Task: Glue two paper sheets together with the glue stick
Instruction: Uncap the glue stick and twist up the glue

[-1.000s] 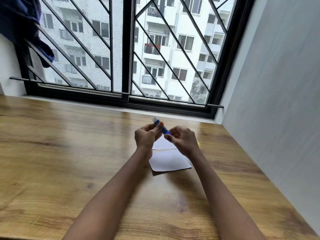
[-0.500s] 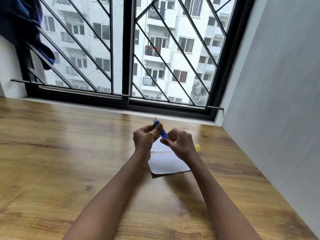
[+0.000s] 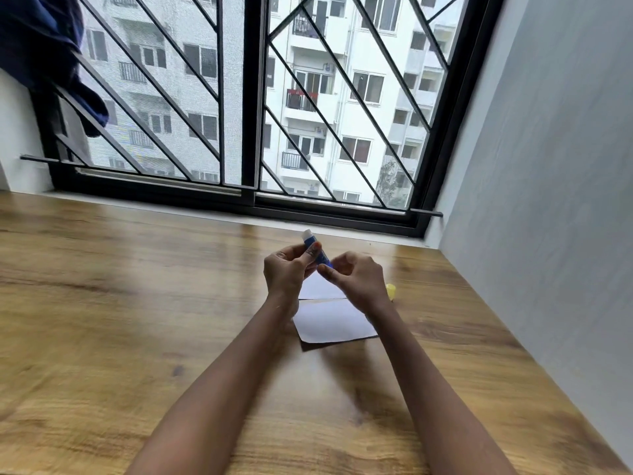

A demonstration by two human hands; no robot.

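While left hand [image 3: 287, 273] and right hand [image 3: 358, 281] pinch glue stick [image 3: 315, 249] | wrists overlap paper sheets [image 3: 330, 323], yellow object [image 3: 391, 291] | wooden table [image 3: 137, 303], barred window [image 3: 254, 97] far

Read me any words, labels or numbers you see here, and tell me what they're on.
No text here can be read.
On the glue stick, any label is too small and blurred to read.
The paper sheets are blank on the sides showing.
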